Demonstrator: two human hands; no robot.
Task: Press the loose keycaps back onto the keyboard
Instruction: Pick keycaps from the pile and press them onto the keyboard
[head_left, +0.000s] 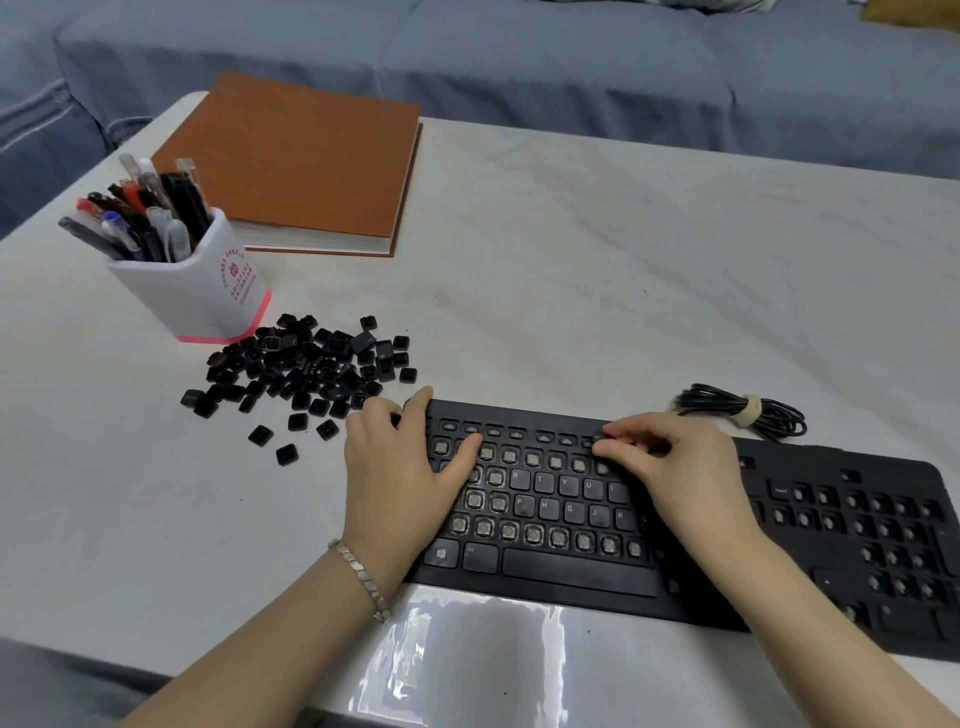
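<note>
White table (571, 260); keyboard (576, 569) shows RTYU; left hand (400, 478) grip clasps its edge; right hand (680, 467) grip unclear

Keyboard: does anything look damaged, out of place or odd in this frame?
Yes. The keyboard is mostly stripped: bare switch domes show across the number row, bottom letter row and numpad. Its loose keycaps lie scattered in a pile on the table, beside the pen holder.

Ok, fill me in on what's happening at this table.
A person is refitting a black keyboard. The left hand grips its left end; the fingers of the right hand press at the top rows. Some letter keys are on, many sockets bare. Loose keycaps lie piled beside the pen holder.
</note>
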